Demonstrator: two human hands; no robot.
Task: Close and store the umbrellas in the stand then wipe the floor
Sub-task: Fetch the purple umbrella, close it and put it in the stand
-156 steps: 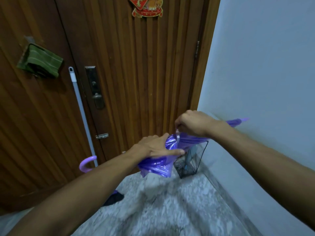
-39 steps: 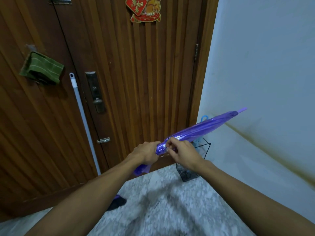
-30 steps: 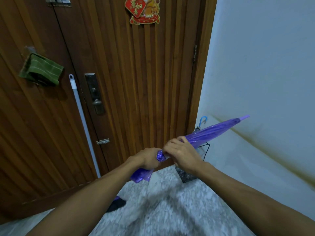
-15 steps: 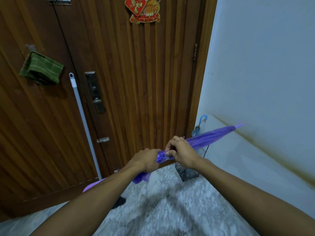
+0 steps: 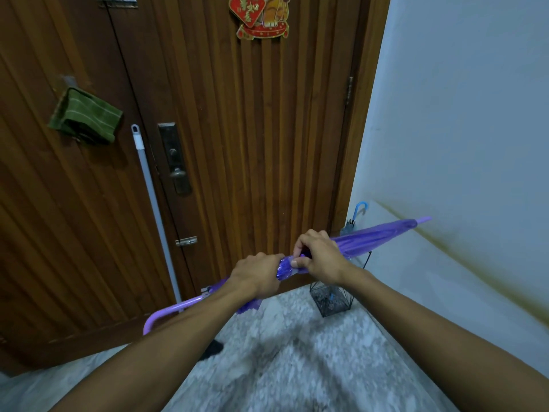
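Observation:
A folded purple umbrella (image 5: 377, 238) lies almost level in front of me, its tip toward the right wall and its curved handle (image 5: 166, 313) low at the left. My left hand (image 5: 258, 275) grips the bunched canopy near the middle. My right hand (image 5: 319, 257) pinches the canopy right beside it. Behind my right hand a black wire umbrella stand (image 5: 331, 300) sits on the floor in the corner. A blue-handled umbrella (image 5: 358, 211) stands in it.
A grey mop handle (image 5: 151, 209) leans on the wooden door (image 5: 252, 144), its dark head (image 5: 212, 349) on the speckled stone floor (image 5: 297, 367). A green cloth (image 5: 84, 118) hangs on the door at the left. The pale wall (image 5: 460, 129) runs along the right.
The loose canopy has been rolled tight around the shaft. Over the last second the umbrella tilted a little flatter and its curved handle came into view below my left forearm.

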